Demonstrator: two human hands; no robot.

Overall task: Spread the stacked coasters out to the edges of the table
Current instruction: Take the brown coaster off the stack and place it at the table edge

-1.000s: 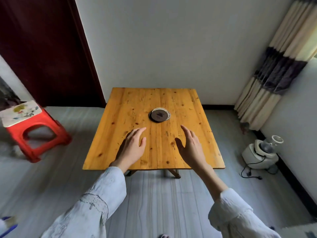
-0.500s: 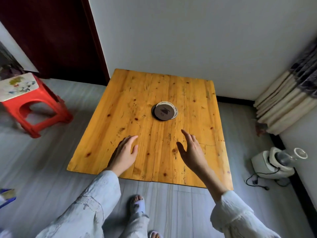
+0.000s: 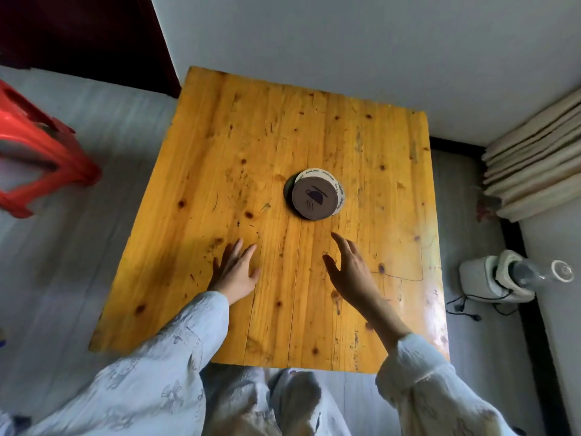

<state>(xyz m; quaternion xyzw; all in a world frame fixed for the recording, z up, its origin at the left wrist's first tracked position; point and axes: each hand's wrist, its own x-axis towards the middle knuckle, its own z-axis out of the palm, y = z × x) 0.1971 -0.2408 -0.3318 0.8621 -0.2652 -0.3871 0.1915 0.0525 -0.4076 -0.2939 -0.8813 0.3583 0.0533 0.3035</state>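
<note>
Head view, looking steeply down: a stack of round coasters (image 3: pixel 315 195) is lying near the middle of a yellow wooden counter (image 3: pixel 220 146), well apart from every edge. Its top coaster is showing a brown face printed with a cup emblem, while a pale coaster with lettering along its rim is peeking out on the right and a dark edge is showing on the left, so the stack is sitting slightly offset. Both hands are hovering over the near half of the counter, short of the stack and not touching it. On the left hand (image 3: pixel 234 272) the fingers are lying spread and released, palm down, holding nothing. On the right hand (image 3: pixel 353 273) the fingers are likewise released and empty, with the palm turning inward and the fingertips pointing toward the stack from just in front of it. Pale patterned sleeves (image 3: pixel 176 350) are covering both forearms. A red stool (image 3: pixel 37 149) is standing on the grey floor to the left; a white appliance (image 3: pixel 496 278) with a black cord is sitting to the right, below folded cream curtains (image 3: pixel 534 165).
</note>
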